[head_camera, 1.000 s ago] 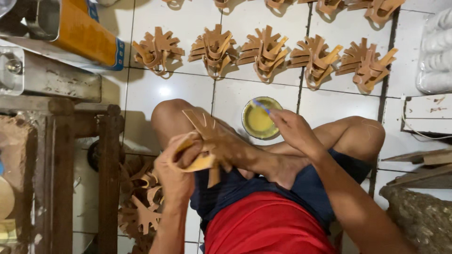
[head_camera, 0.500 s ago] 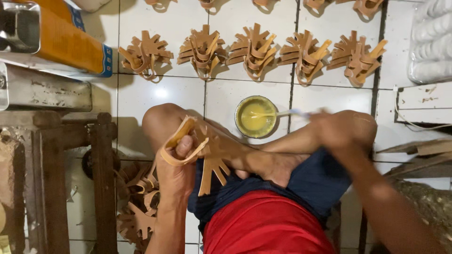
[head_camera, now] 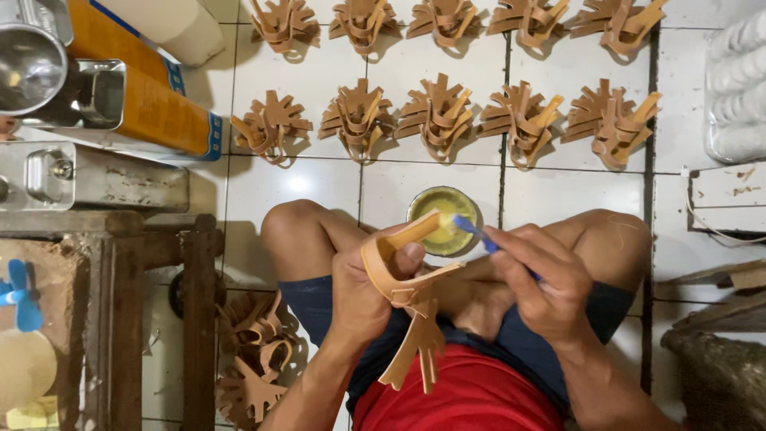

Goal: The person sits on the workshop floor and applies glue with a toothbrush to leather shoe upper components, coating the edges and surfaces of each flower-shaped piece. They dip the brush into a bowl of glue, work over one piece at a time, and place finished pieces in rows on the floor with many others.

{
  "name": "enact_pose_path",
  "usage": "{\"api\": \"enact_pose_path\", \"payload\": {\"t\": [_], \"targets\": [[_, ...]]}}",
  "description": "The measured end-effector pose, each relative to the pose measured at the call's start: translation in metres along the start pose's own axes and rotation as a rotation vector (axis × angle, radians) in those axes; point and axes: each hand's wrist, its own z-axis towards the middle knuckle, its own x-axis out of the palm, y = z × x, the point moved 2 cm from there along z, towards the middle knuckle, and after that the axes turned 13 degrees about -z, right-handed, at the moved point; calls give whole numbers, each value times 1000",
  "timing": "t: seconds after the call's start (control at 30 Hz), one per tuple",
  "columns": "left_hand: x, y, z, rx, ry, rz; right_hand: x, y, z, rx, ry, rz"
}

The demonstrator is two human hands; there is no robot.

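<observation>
On the floor at the left, beside the wooden bench (head_camera: 120, 319), lies a heap of untreated leather pieces (head_camera: 251, 367), and the left hand (head_camera: 363, 295) is closed around one tan leather strap piece (head_camera: 407, 295), holding it over the lap with its top strap tilted toward the small glue tin (head_camera: 444, 219) that stands on the white tile floor (head_camera: 303, 187) between the knees. The right hand (head_camera: 542, 283) is pinched on a blue-handled brush (head_camera: 479, 233), whose tip touches that strap just above the tin. I think the glue must go thin and even, only on the strap end, while the left hand keeps the piece steady; the finished pieces (head_camera: 439, 112) stand in rows toward the far edge of the floor.
</observation>
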Motion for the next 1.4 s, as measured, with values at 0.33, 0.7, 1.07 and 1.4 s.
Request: {"api": "enact_pose_path", "payload": {"t": [0.33, 0.7, 1.07, 1.4], "targets": [[-4, -4, 1, -56, 31, -107, 4, 4, 8, 67, 64, -25], [-7, -3, 0, -32, 156, -146, -6, -26, 22, 174, -68, -87], [-36, 10, 22, 263, 395, -41, -24, -49, -19, 333, -149, 294], [-24, -15, 30, 130, 455, 298, -26, -18, 13, 27, -17, 127]]}}
